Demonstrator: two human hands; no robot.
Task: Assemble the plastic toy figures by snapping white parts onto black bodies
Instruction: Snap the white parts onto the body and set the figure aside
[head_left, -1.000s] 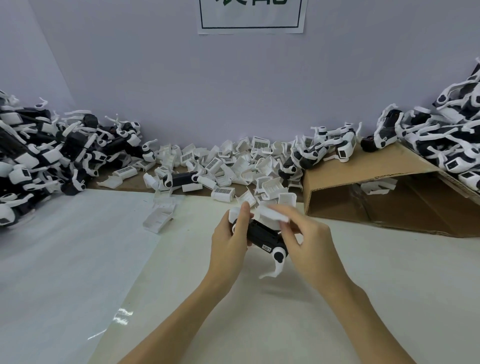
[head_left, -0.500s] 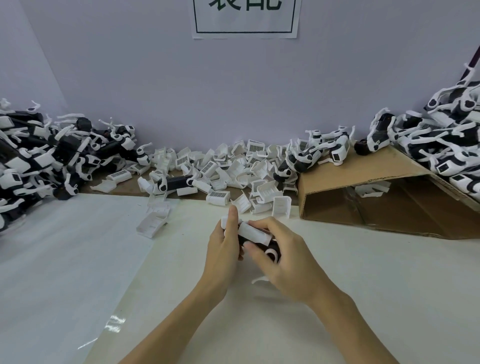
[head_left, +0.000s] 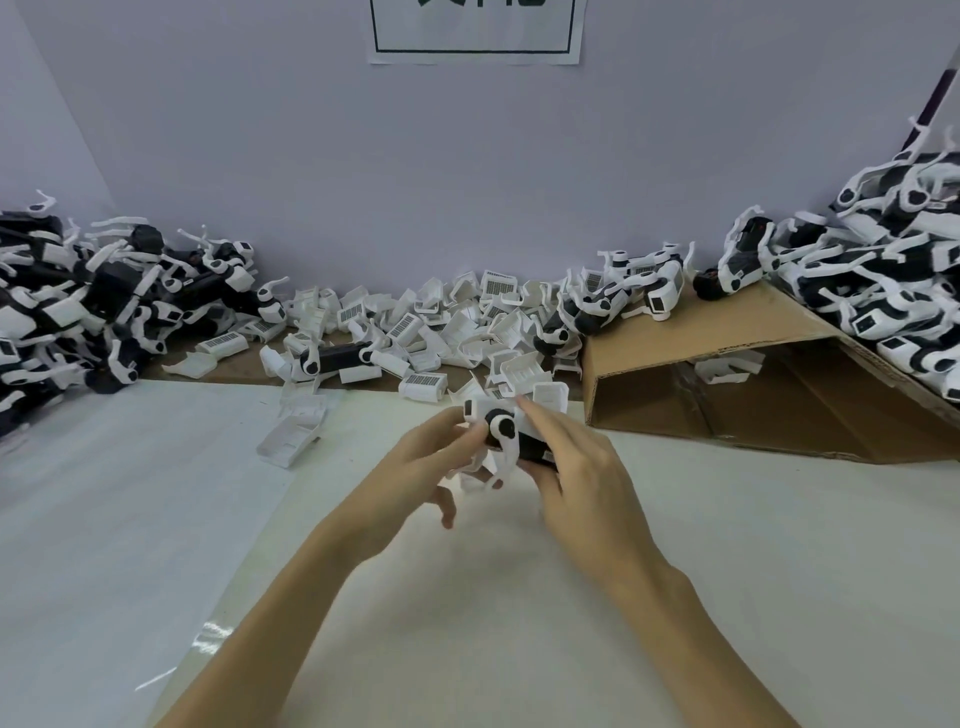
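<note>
Glossy black-bodied plastic toy figure (head_left: 511, 434) with curved white legs, pinched by left hand (head_left: 423, 465), right hand (head_left: 582, 475) fingers curled around it

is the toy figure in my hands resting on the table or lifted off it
Lifted. The toy figure is gripped between the left hand and right hand, its white legs hanging clear above the table.

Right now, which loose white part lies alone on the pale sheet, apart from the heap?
The white tray-like part left of the left hand. It lies alone on the sheet; the other loose parts crowd by the wall.
</note>
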